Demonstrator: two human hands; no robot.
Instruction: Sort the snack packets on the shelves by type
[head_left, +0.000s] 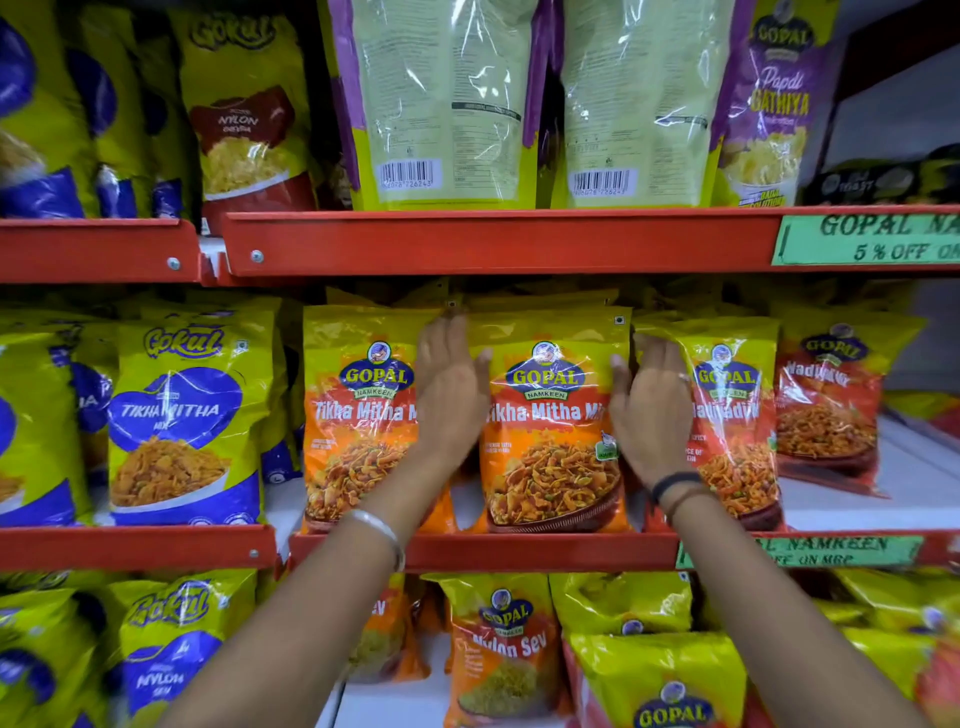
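I stand close against red metal shelving (498, 241), three tiers of it, each with a white shelf floor (852, 499) behind a red front lip. On the middle tier my left hand (451, 384) and my right hand (652, 410) flank an upright orange-and-yellow plastic packet printed Gopal Tikha Mitha Mix (550, 421) — both palms flat against its sides, fingers straight and together, neither hand closed around anything. A silver bangle (382, 535) sits on my left wrist and dark thread bands (678, 491) on my right. Just left of my left hand stands a second orange Tikha Mitha Mix packet (358, 415); just right of my right hand, touching its back, stands a yellow-and-red Gopal packet (732, 415) whose name my hand partly hides. Further left on the same tier are yellow-and-blue Gokul Tikha Mitha packets (182, 421). The top tier holds two tall yellow-green pouches (441, 104) turned back to front with barcodes showing, beside a purple Papdi Gathiya pouch (774, 104). Green paper offer labels (872, 239) are stuck on the shelf lips at right. Below, an orange Nylon Sev packet (501, 654) stands among yellow ones — the far right edge of the aisle is dim and blurred.
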